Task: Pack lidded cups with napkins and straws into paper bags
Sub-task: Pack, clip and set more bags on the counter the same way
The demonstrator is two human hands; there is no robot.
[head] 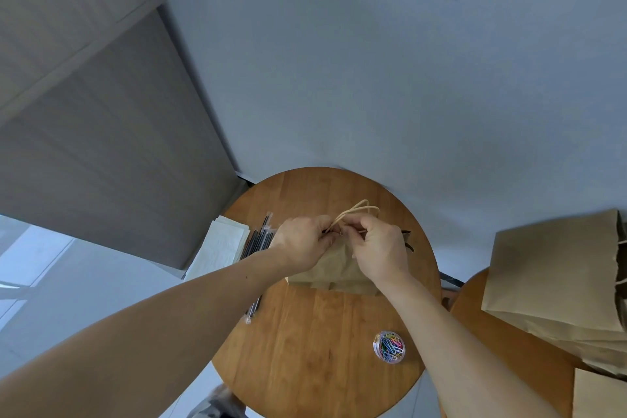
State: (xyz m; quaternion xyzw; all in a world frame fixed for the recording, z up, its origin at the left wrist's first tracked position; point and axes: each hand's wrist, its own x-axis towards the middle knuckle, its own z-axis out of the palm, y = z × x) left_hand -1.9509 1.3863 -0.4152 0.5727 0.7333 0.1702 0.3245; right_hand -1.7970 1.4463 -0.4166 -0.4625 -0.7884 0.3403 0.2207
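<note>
Pinching the mouth of the paper bag together, the left hand and right hand curl their fingers on its top edge, probably to fasten it; the handles stick up behind. No cup shows; it may be inside. Straws and napkins lie within reach at the left, a tub of paper clips nearer. The round wooden table stands by a plain grey wall; spare bags are stacked at the right.

Left hand, right hand together, fingers curled, pinch grip on paper bag.
</note>
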